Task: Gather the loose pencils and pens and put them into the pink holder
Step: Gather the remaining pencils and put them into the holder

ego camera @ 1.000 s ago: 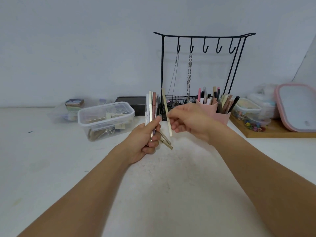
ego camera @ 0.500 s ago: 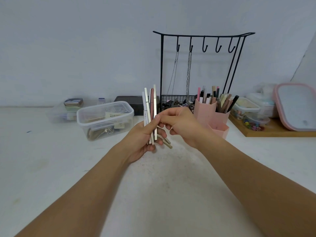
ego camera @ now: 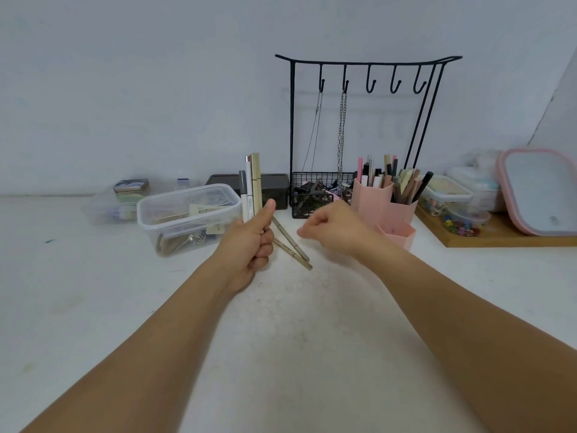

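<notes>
My left hand (ego camera: pixel 251 245) grips an upright bundle of pens and pencils (ego camera: pixel 251 185), thumb pressed along its side. Two gold-coloured pencils (ego camera: pixel 292 246) lie crossed on the white table just right of that hand. My right hand (ego camera: pixel 332 228) hovers above the table beside them, fingers curled and holding nothing. The pink holder (ego camera: pixel 384 214), made of hexagonal cups, stands right behind my right hand with several pens and pencils standing in it; its lowest front cup looks empty.
A clear lidless plastic box (ego camera: pixel 187 217) sits left of my left hand. Behind stand a black hook rack (ego camera: pixel 368 120) with chains over a wire basket (ego camera: pixel 312 198), a dark box (ego camera: pixel 274 189), and at right a wooden tray (ego camera: pixel 499 239) with containers.
My right hand has let go of the pencil it added to the bundle and drawn back to the right. My left hand now grips the bundle alone, thumb raised.
</notes>
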Tool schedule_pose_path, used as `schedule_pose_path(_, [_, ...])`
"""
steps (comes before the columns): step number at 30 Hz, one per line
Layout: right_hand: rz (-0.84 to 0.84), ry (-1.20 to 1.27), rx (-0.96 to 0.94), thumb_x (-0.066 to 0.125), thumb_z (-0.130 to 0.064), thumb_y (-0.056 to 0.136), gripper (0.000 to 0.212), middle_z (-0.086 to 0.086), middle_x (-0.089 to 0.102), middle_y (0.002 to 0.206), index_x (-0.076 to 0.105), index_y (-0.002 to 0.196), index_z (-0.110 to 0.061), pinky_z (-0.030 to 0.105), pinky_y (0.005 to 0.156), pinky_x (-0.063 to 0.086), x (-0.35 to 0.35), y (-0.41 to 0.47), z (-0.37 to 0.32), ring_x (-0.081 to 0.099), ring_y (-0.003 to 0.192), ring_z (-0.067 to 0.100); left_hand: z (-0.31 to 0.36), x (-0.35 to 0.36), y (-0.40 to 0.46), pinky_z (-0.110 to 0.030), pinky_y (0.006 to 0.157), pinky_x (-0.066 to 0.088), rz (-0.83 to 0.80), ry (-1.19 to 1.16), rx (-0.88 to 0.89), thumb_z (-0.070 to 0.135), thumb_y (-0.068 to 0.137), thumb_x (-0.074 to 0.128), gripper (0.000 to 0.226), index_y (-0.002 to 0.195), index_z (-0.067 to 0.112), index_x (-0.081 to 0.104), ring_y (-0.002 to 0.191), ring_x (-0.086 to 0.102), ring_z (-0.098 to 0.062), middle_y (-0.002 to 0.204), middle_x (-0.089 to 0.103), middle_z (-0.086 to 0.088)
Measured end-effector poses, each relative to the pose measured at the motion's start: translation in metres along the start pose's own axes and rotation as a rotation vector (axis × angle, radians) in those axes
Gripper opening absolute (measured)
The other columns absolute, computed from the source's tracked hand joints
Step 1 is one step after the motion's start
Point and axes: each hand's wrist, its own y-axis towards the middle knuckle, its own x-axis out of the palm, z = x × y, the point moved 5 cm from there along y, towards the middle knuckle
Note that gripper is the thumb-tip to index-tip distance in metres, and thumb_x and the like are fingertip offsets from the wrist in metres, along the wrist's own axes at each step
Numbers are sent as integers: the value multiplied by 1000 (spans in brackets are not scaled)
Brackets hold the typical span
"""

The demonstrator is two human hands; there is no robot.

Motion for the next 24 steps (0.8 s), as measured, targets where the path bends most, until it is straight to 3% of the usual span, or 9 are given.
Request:
schedule_pose_path(1, [-4,-84,4,78,-32,85,16,-6,75,88,78,83,-17,29,71,54,5,0,5,67,79,8,0,-2,0,-19,37,11,17,-4,-6,54,91,65,43,72,26,39,40,22,-6,54,29,8])
schedule_pose_path(4, [-1,-179,31,82,-32,82,17,-6,73,72,77,75,-16,25,58,48,14,-3,11,66,69,11,-2,0,0,-20,40,9,8,-10,-35,65,86,62,49,68,26,38,40,20,-6,54,26,8])
schedule_pose_path(7, [-2,-210,38,83,-27,80,16,-5,71,67,77,74,-13,24,55,46,11,-2,9,64,63,10,-3,2,0,-20,39,9,-13,-16,-42,73,83,57,53,68,25,40,41,20,-6,55,26,8])
schedule_pose_path(10, [-35,-275,61,79,-21,79,14,3,74,66,77,71,-10,35,65,61,9,0,9,69,63,18,-4,1,2,-19,38,10,-15,-27,-51,72,85,57,52,71,24,41,42,21,-7,55,28,7])
schedule_pose_path(13, [-6,-350,41,80,-25,78,22,15,77,81,77,80,-3,45,74,63,12,2,10,73,79,31,-7,-1,3,-18,36,11,-18,-35,-77,62,91,59,47,73,22,43,41,23,-6,54,30,7])
schedule_pose_path(16, [19,-387,20,82,-31,79,31,14,76,84,75,84,-1,45,75,62,17,4,10,73,80,31,-7,-1,3,-16,33,14,-15,-31,-78,56,94,60,43,75,21,44,40,26,-6,54,33,7])
schedule_pose_path(18, [16,-385,37,80,-31,83,32,13,73,76,69,76,-2,41,73,61,16,6,14,71,73,30,-7,-1,3,-16,32,15,-6,-32,-75,55,95,60,42,76,20,45,39,27,-6,53,34,7])
schedule_pose_path(21, [7,-235,96,71,-28,92,39,6,50,53,55,63,-8,34,63,51,9,6,17,48,50,22,-8,-2,3,-16,33,15,12,-47,-78,53,95,61,41,77,20,45,39,30,-6,54,36,5])
schedule_pose_path(24, [-36,278,132,67,-24,96,33,8,52,59,61,70,-6,25,50,49,1,1,6,47,45,14,-7,-2,4,-17,34,16,14,-57,-69,52,96,61,40,78,19,46,40,31,-7,55,38,4])
